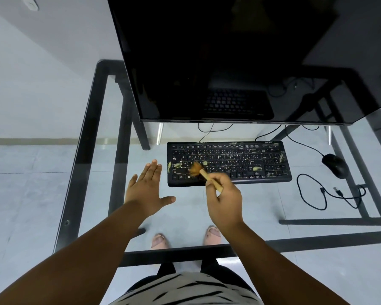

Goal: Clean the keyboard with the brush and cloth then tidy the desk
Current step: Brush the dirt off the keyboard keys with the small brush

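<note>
A black keyboard (229,162) lies on the glass desk (97,150), flecked with pale crumbs and dust along its keys. My right hand (226,200) grips a small wooden-handled brush (201,171), whose brown bristles touch the keys at the keyboard's lower left. My left hand (149,187) is flat with fingers straight, just left of the keyboard's left edge, holding nothing. No cloth shows in the view.
A large dark monitor (229,58) stands behind the keyboard. A black mouse (334,165) sits to the right, with a loose looped cable (312,194) in front of it. The desk's black frame runs along the left and front edges.
</note>
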Demonstrator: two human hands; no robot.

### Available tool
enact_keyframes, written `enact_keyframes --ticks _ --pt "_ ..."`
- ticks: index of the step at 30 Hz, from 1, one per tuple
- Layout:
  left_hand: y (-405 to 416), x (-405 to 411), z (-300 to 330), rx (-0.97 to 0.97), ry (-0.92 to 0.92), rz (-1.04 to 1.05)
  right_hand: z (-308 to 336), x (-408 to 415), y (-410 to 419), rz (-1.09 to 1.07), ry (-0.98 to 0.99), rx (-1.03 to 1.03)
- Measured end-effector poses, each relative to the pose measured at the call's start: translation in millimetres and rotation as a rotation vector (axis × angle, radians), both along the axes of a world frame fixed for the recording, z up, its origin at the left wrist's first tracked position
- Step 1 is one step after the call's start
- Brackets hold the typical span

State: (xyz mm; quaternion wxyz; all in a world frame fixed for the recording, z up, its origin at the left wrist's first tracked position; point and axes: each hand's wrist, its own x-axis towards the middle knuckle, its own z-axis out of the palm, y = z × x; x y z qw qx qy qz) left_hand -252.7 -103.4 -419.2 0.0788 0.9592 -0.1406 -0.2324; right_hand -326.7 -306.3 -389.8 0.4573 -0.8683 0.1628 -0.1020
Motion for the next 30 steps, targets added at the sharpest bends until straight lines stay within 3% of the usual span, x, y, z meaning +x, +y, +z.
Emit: enact_keyframes --ticks 3,5,7,9,12,14,17,19,21,23,27,30 --pt "1.1 1.1 0.8 -0.002 0.012 -0.002 2.5 -2.4 0.9 0.187 0.005 0.126" --pt "3.7 1.6 0.3 0.003 0.015 0.005 0.1 -7.0 2.6 0.279 0.062 0.038" --pt "4.6 2.4 0.2 0.007 0.022 0.003 -4.1 -9.3 -2.2 0.122 0.066 -0.041" --pt "3.1 2.6 0.0 -0.003 0.026 0.002 -1.9 -12.3 -8.6 -0.028 0.017 0.012" --pt "3.9 2.7 -0.5 -0.01 0.022 0.009 3.9 -15.6 -11.7 0.098 -0.016 0.106" --pt "3.7 1.6 -0.7 -0.003 0.028 -0.001 1.2 -23.0 -15.5 0.171 0.018 0.034" --pt "5.8 1.4 0.0 -0.003 0.03 0.007 -3.5 -26.0 -24.4 -0.056 0.042 -0.045" --pt "3.5 1.3 0.5 -0.009 0.032 0.004 0.0 -27.2 -30.5 -0.162 0.011 0.069" --pt "3.8 1.2 1.2 -0.001 0.034 0.006 4.0 -27.5 -31.4 -0.102 0.025 0.141" --pt "5.4 1.0 1.1 0.011 0.038 0.004 2.3 -31.1 -33.0 -0.077 0.059 0.073" --pt "2.8 0.8 2.3 0.0 0.042 0.005 4.9 -33.6 -45.9 -0.284 0.024 0.035" --pt "3.2 0.1 2.1 -0.01 0.041 0.021 10.3 -33.6 -48.5 -0.163 0.029 0.098"
